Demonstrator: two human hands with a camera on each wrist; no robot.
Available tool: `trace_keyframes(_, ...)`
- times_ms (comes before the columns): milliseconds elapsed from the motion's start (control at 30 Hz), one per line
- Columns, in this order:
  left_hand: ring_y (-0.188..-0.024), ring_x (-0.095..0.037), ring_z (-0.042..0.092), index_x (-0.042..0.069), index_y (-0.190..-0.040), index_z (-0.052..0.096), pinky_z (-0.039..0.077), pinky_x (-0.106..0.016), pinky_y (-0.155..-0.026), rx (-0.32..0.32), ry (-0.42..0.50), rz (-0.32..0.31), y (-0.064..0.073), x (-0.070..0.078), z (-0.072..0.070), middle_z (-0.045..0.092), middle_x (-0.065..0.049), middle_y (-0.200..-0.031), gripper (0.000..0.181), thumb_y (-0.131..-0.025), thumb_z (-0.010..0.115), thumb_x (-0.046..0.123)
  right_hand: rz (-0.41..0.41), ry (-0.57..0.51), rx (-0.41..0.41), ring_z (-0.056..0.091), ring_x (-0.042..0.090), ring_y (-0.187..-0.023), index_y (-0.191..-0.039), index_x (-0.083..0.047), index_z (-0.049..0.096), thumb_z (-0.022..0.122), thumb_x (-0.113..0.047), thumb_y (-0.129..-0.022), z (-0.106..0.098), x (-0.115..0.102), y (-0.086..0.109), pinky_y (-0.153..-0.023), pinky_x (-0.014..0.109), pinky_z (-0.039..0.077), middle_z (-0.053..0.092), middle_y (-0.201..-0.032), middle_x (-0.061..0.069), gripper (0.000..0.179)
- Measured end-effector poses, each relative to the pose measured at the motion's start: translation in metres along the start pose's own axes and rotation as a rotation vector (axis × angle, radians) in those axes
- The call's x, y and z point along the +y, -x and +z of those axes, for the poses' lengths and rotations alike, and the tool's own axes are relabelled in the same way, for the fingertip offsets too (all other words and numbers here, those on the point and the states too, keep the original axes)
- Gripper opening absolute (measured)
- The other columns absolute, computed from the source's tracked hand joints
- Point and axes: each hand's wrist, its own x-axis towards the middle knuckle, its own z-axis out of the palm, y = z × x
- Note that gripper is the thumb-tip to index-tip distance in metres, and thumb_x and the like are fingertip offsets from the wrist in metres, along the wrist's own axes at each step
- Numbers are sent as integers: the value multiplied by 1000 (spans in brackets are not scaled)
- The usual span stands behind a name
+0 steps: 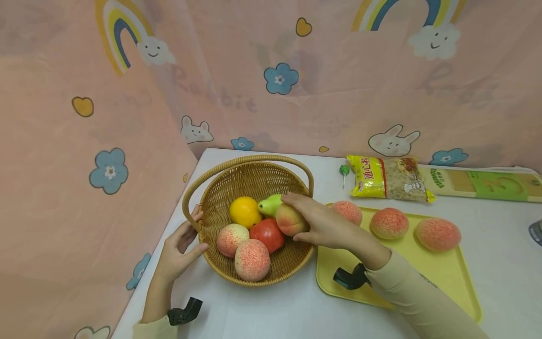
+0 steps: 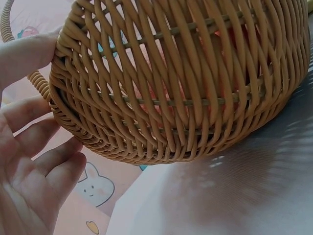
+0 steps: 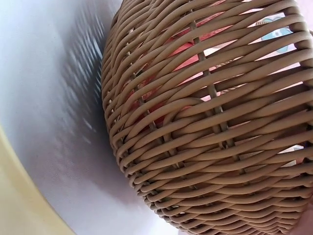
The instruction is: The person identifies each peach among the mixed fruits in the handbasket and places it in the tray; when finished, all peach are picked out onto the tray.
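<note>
A wicker basket with an arched handle stands on the white table. My left hand holds its left rim beside the handle's base, with the thumb and the fingers spread along the edge. Over the right side of the basket, my right hand grips a peach, fingers over its top and thumb below. Inside lie a yellow round fruit, a green pear, a red fruit and two more peaches. The right wrist view shows only the basket's outer weave.
A yellow tray lies right of the basket, bearing three pinkish peaches along its far side. Behind it are a yellow bag of pasta, a green lollipop and a long flat green-and-tan package. A patterned pink cloth hangs behind.
</note>
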Motion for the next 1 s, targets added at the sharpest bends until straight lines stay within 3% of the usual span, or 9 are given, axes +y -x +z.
trace_keyframes(333,-138,-7,35,-4,-140,41,35,-17,-107,1,-9,-6,0,0,0,23,-25,-153,72,-74,67,-16,-30,67,-2,38,33,-135,-140,1,39,76,-11,-78,2,4,0,-112,49,33,41,-145,18,73)
trace_keyframes(567,-138,-7,35,-6,-139,41,35,-16,-107,-1,-8,14,1,-2,0,22,-28,-152,71,-74,66,-17,-51,51,25,40,32,-134,-138,0,43,75,-16,-79,3,6,0,-111,48,35,45,-142,16,69)
trace_keyframes(1000,-139,-8,34,-8,-139,40,35,-17,-107,-4,4,30,1,-1,0,22,-27,-152,70,-74,65,-19,-65,-236,176,45,22,-130,-139,-12,46,79,-22,-78,-4,6,12,-106,47,41,49,-141,5,71)
